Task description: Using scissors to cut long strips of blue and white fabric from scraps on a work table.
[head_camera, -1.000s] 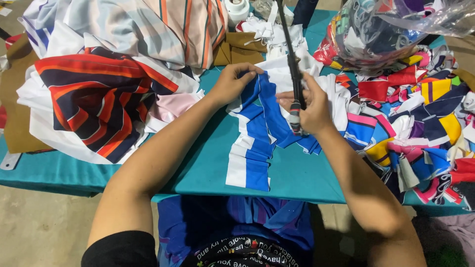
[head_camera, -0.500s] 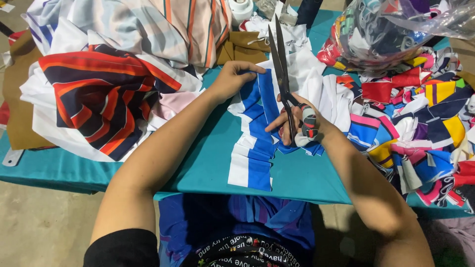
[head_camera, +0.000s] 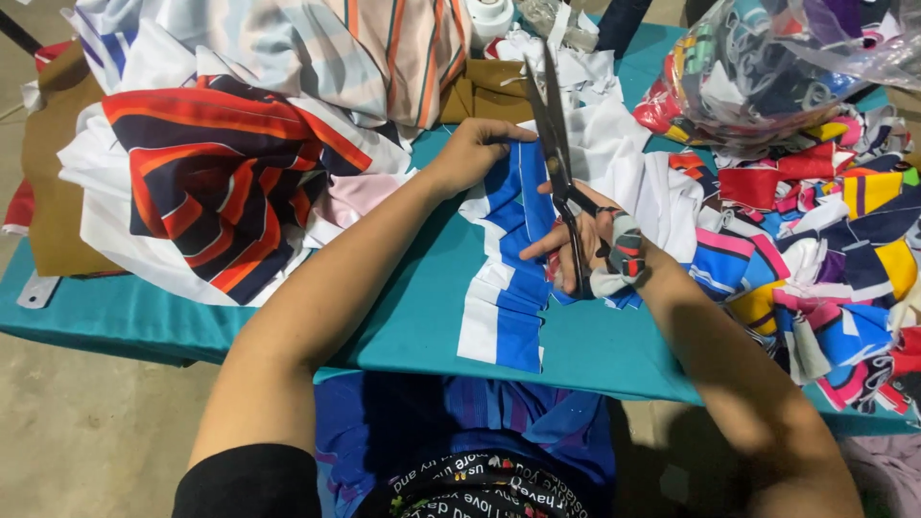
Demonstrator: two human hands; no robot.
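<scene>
1. The blue-and-white striped strip of cloth (head_camera: 508, 278) lies at the centre of the frame on the teal-covered work table (head_camera: 384, 317). Its long axis runs from the upper centre down toward the lower centre, and its near end hangs close to the table's front edge.
2. The left hand (head_camera: 470, 153), above and left of centre, presses its curled fingers onto the far end of the strip and pins it to the table; it grips no tool.
3. The right hand (head_camera: 600, 251), just right of centre, is clenched through the handles of the long dark metal scissors (head_camera: 561, 177). The blades point up the frame, nearly parallel to the strip's long axis, and stand parted in a narrow V.
4. Key relation: the strip lies immediately left of the right hand's fingers, with the blades along its right edge. The right hand is nearer the strip's middle; the left hand holds only its far end. Whether the lower blade passes beneath the cloth cannot be told.
5. A heap of navy, red and white striped fabric (head_camera: 211, 182) fills the upper left of the frame.
6. A pile of multicoloured fabric offcuts (head_camera: 815, 259) occupies the right side of the table.
7. A clear plastic bag stuffed with coloured scraps (head_camera: 767, 67) sits at the upper right.
8. A white roll (head_camera: 489, 17) stands at the top edge, just above the left hand.
</scene>
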